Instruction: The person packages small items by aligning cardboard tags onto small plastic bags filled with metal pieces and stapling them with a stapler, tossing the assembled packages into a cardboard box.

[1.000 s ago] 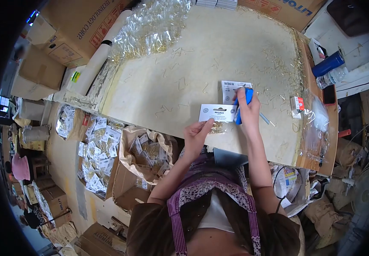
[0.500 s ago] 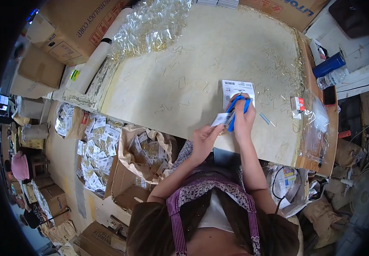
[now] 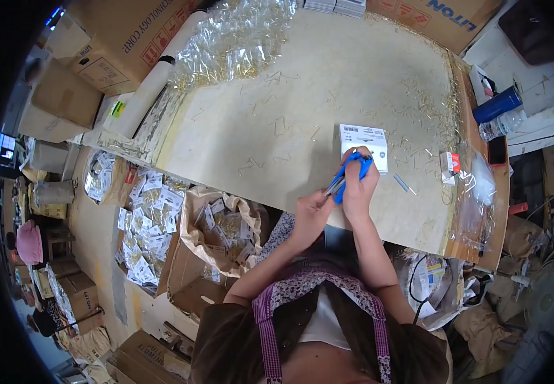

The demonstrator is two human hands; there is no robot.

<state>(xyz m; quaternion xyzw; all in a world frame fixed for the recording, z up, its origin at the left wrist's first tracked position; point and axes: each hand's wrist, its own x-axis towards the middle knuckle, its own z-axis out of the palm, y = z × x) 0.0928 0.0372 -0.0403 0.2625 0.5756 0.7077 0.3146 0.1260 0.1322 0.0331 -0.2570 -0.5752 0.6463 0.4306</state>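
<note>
My right hand (image 3: 360,185) is wrapped round a blue stapler-like tool (image 3: 352,168), held over the near part of the worktable (image 3: 226,134). Close beside it on the left, my left hand (image 3: 313,214) is pinched at the tool's lower end. What its fingers hold is hidden; the packet seen there earlier does not show clearly. Just beyond the tool lies a stack of white printed cards (image 3: 368,139). A short grey-blue stick (image 3: 401,183) rests to the right of my right hand.
Clear packets (image 3: 232,48) are heaped at the back left. Boxes of carded packets (image 3: 149,224) stand below the table's left edge. A small red and white box (image 3: 448,165), plastic bags (image 3: 478,185) and a blue bottle (image 3: 498,104) are at the right.
The white-headed packet has tilted and dropped out of clear view between my hands. My right hand and the blue tool have moved left and nearer my body, close to my left hand.
</note>
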